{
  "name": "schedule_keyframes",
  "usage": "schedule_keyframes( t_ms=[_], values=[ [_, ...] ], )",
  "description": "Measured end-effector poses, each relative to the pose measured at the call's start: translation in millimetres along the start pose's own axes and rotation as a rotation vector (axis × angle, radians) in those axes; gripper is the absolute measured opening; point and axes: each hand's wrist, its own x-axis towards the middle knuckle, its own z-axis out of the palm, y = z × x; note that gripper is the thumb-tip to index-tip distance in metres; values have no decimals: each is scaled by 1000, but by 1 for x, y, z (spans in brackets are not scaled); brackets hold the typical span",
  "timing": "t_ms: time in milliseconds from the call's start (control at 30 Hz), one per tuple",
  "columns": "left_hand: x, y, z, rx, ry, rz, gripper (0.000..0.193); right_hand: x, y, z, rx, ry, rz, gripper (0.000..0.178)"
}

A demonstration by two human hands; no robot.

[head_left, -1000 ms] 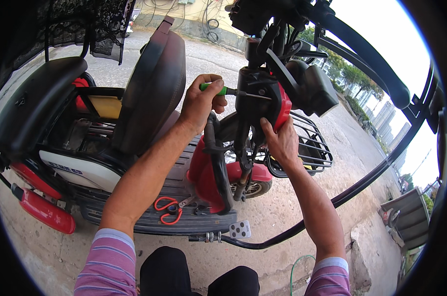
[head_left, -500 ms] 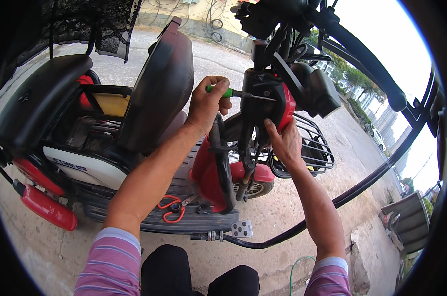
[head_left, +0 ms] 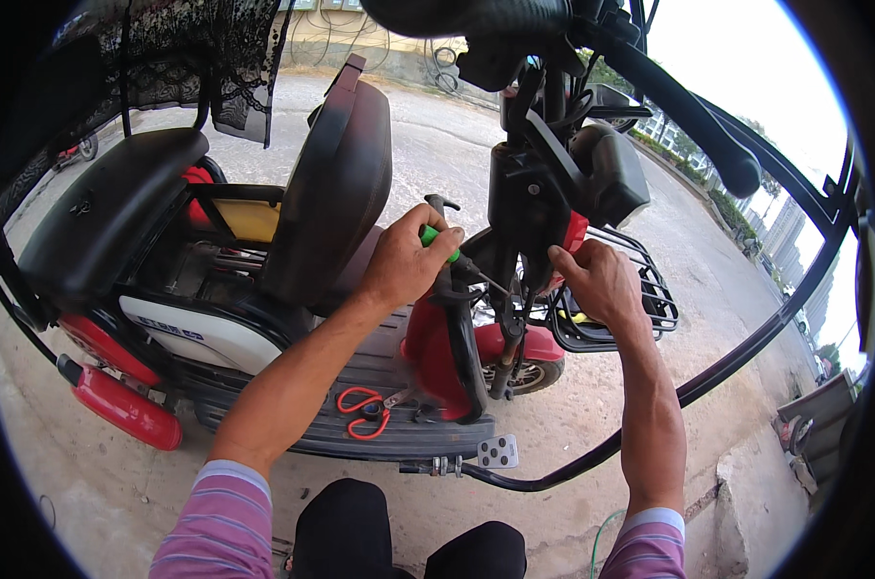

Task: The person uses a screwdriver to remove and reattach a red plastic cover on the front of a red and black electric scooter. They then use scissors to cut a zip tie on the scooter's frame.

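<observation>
My left hand (head_left: 409,259) is closed around the green handle of a screwdriver (head_left: 441,241). Its thin shaft slants down to the right, with the tip near the lower steering column of a red electric tricycle. On the far side of the column's black housing (head_left: 526,205), my right hand (head_left: 603,282) grips a glossy red plastic cover (head_left: 574,232). Thumb and fingers hide most of that cover. Part of it shows above the hand, beside the housing's lower end.
Orange-handled scissors (head_left: 362,412) lie on the black footboard (head_left: 302,429) beside a small dark ring. A metal pedal (head_left: 498,452) sits at its edge. A black wire basket (head_left: 655,289) is beyond my right hand. A curved black frame bar (head_left: 727,362) sweeps across the right. The black seat (head_left: 331,183) stands tipped up.
My left hand has lowered the screwdriver, and its shaft has swung from nearly level to slanting down. The red cover has moved lower along the housing with my right hand. The view has shifted slightly.
</observation>
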Motion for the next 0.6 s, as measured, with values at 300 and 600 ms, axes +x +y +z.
schedule_keyframes(
  t_ms=[300, 600],
  values=[
    [33, 43, 32, -190, -184, 35, 40, -8, 6, 36, 442, -64, -362, 29],
    [127, 27, 36, 480, 175, 445, 14, 0, 9, 33, 596, 222, -291, 29]
  ],
)
